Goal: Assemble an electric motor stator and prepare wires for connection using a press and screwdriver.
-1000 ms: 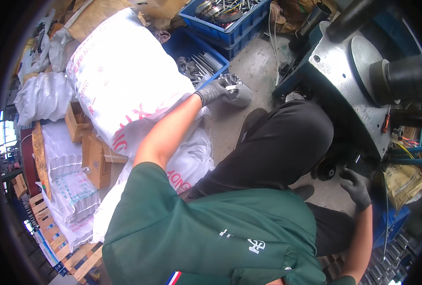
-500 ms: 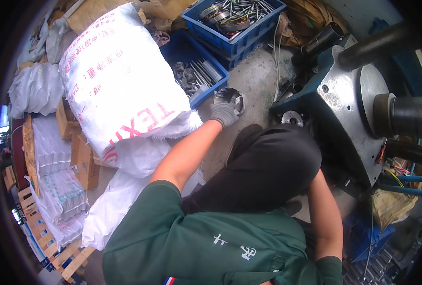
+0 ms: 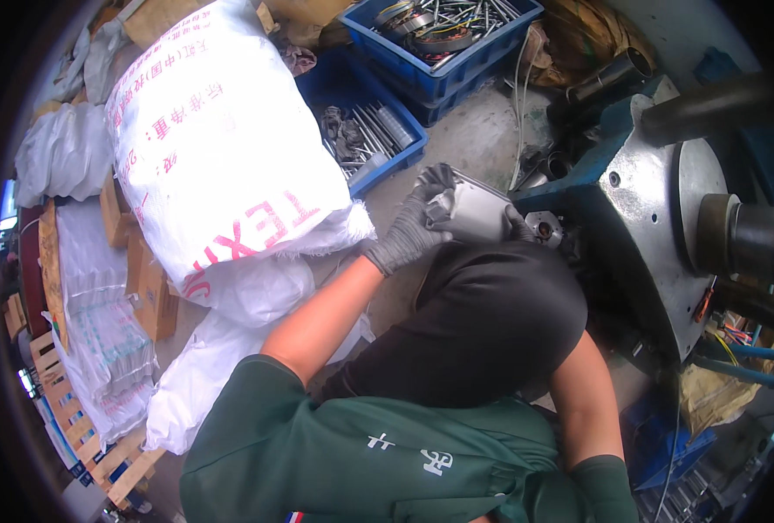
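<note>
Silver metal, with a crinkled left end and a smooth, broad right side: this is the part, just beyond the bent knee of a person in a green shirt and black trousers. From here I cannot tell whether it also touches the floor. The left grip, in a grey glove, closes on the crinkled end, thumb low along the near side. The right grip, in a dark glove, has its fingers against the opposite end; the knee hides the rest, so I cannot tell how firmly it pinches. Just right of those fingers is a round metal flange.

To the left, a big white sack with red print lies on other white bags, beside brown cartons. Beyond the part, a low blue bin holds metal rods; near it, a taller blue crate holds rings and more rods. On the right, a heavy steel machine carries a thick shaft.
</note>
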`<state>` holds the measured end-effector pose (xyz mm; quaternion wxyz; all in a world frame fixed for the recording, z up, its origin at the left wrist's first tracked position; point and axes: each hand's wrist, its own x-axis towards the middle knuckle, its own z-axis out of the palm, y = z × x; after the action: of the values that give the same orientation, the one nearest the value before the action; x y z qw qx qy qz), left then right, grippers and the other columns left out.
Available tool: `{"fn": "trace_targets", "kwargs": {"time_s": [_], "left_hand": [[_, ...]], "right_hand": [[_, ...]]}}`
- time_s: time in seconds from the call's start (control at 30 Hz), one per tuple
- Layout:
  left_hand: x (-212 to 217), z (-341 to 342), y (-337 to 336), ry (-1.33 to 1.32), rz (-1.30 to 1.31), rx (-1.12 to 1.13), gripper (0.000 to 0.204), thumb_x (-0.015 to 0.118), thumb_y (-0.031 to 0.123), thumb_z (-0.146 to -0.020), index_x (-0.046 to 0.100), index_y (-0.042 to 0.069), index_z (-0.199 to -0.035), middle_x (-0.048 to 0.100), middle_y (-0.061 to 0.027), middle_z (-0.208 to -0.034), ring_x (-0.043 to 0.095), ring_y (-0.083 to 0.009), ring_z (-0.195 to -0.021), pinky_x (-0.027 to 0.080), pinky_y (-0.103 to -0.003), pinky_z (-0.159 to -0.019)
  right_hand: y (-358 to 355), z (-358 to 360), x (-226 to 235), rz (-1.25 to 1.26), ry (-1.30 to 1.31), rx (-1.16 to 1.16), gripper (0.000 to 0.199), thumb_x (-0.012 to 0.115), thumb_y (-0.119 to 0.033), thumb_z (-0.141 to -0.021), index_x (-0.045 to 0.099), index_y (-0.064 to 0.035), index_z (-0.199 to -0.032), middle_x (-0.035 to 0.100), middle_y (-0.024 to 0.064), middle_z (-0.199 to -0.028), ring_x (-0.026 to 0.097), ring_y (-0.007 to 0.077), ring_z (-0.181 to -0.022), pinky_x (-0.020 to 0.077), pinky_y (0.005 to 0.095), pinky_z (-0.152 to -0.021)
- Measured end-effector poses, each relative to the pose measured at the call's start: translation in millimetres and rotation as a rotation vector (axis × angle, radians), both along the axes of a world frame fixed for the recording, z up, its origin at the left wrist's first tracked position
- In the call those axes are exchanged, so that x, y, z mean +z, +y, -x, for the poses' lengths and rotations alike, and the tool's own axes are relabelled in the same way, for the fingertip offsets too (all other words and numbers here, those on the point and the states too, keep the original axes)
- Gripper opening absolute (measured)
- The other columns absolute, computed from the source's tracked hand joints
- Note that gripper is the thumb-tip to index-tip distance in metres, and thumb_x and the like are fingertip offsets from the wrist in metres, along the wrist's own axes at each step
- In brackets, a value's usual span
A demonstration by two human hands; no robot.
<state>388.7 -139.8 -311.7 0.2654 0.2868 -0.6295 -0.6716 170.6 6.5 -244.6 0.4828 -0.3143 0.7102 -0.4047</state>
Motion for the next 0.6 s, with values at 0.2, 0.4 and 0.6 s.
{"fn": "trace_targets", "kwargs": {"time_s": [0.2,0.4,0.6], "left_hand": [[10,-18,-30,-0.086,-0.364,-0.166,0.04,0.071,0.037,-0.096,0.065,0.006,-0.12,0.067,-0.0058,-0.115,0.062,-0.0164,-0.111,0.052,-0.034,-0.09],[-29,-4,-24,-0.717,-0.289,0.279,0.045,0.053,0.047,-0.103,0.068,0.005,-0.109,0.071,-0.0126,-0.086,0.068,-0.0232,-0.068,0.057,-0.037,-0.065],[20,1,-13,-0.33,-0.409,0.122,0.022,0.061,0.029,-0.1,0.065,0.007,-0.101,0.061,-0.0119,-0.07,0.06,-0.0247,-0.055,0.05,-0.044,-0.054]], "right_hand": [[-33,-27,17,-0.003,-0.169,-0.064,0.032,0.07,-0.02,-0.092,0.066,-0.001,-0.118,0.069,0.0112,-0.104,0.065,0.025,-0.095,0.0505,0.0375,-0.09],[-27,-32,39,-0.029,-0.315,-0.152,0.031,0.072,-0.021,-0.091,0.067,-0.0013,-0.114,0.069,0.01,-0.102,0.064,0.0228,-0.094,0.0495,0.0362,-0.09],[-39,-38,56,-0.065,-0.445,-0.29,0.029,0.073,-0.021,-0.09,0.068,-0.0017,-0.111,0.069,0.0088,-0.099,0.063,0.0206,-0.092,0.0484,0.0349,-0.089]]}}
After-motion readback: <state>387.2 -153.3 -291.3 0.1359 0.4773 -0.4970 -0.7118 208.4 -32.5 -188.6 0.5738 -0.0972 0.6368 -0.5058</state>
